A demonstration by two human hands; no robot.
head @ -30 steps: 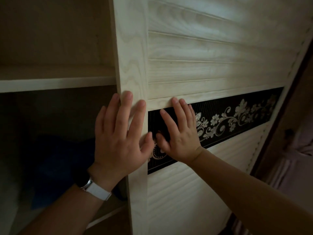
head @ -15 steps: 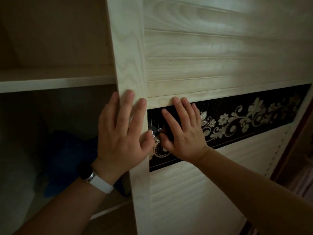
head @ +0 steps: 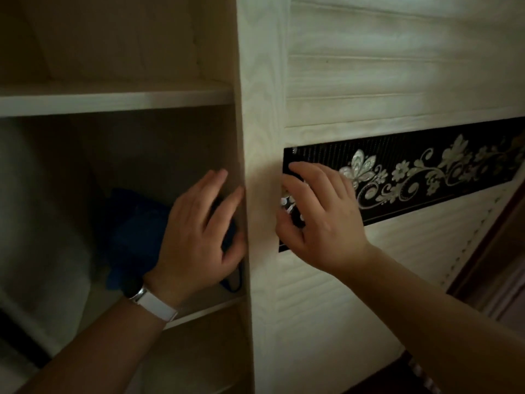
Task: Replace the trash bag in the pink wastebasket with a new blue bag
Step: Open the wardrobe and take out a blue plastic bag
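A bundle of blue bags [head: 136, 231] lies on a dim middle shelf inside the open wardrobe. My left hand [head: 199, 237], with a white watch strap on the wrist, sits in the opening just in front of the blue bundle, fingers spread and empty. My right hand [head: 321, 220] rests with spread fingers on the sliding door [head: 369, 81], over its black floral band [head: 426, 169]. The pink wastebasket is not in view.
An upper shelf [head: 113, 100] crosses the wardrobe opening above the bags. A pale bulky item [head: 37, 223] fills the left of the middle shelf. A lower shelf edge [head: 204, 311] runs under my left wrist. A dark wooden frame [head: 497, 251] stands at the far right.
The sliding door has moved to the right, widening the opening. My left hand came off the door's edge into the shelf opening; my right hand stayed on the floral band.
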